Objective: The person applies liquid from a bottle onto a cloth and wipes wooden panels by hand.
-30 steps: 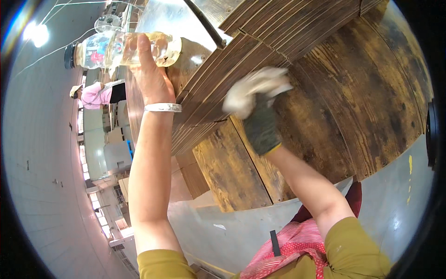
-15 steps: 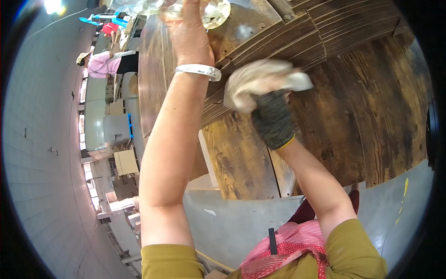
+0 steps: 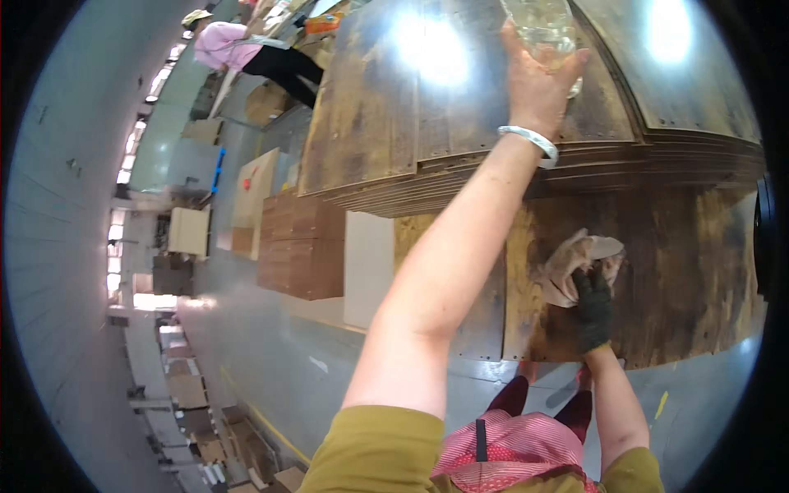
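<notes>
My left hand, with a white bangle on its wrist, is raised and closed around a clear plastic bottle held over a stack of dark wooden boards. My right hand, in a dark glove, presses a crumpled beige cloth onto the lower brown board in front of me. The cloth lies flat on the wood under the gloved fingers.
A person in a pink top bends over at the far left end of the stack. Brown board piles and a pale panel stand on the grey floor to the left. More boxes line the far left wall.
My view has tilted down. My left hand with the bottle has moved right and further over the stack. My right hand has brought the cloth lower onto the brown board.
</notes>
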`<state>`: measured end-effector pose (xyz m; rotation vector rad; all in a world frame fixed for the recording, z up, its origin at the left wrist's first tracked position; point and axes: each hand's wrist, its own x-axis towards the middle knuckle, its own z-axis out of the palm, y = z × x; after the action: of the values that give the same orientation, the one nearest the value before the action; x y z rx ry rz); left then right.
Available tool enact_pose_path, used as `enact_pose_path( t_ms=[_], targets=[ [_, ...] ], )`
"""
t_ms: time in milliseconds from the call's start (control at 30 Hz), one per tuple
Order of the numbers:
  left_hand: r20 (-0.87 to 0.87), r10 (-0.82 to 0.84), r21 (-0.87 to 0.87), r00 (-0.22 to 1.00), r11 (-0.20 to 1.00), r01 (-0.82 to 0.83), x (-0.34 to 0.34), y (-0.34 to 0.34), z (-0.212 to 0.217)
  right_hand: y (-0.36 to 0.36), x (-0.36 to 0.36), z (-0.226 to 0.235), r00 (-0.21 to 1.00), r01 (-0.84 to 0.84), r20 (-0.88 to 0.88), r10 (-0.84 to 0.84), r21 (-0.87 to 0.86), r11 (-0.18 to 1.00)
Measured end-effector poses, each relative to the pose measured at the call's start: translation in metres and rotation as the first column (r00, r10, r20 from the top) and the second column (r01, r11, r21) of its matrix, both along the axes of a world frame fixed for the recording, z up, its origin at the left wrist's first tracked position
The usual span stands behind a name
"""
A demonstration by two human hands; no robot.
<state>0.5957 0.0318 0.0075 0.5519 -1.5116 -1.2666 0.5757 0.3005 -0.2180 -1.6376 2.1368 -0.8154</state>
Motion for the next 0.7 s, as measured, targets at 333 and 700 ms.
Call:
enact_pose_path(
  t_ms=[333,700],
  targets=[
    [0.808,0.281,-0.471,0.518,0.836,0.281,0.195,-0.053,0.03,-0.003,0.009,0.02,0.997,-0.007,-0.073,-0.005,-0.165,0.986],
    [0.854,0.515,-0.504,0.078,0.78,0.371,0.296,-0.065,-0.011,-0.001,0.011,0.0,0.981,0.07,-0.155,-0.118,-0.285,0.956]
  ],
)
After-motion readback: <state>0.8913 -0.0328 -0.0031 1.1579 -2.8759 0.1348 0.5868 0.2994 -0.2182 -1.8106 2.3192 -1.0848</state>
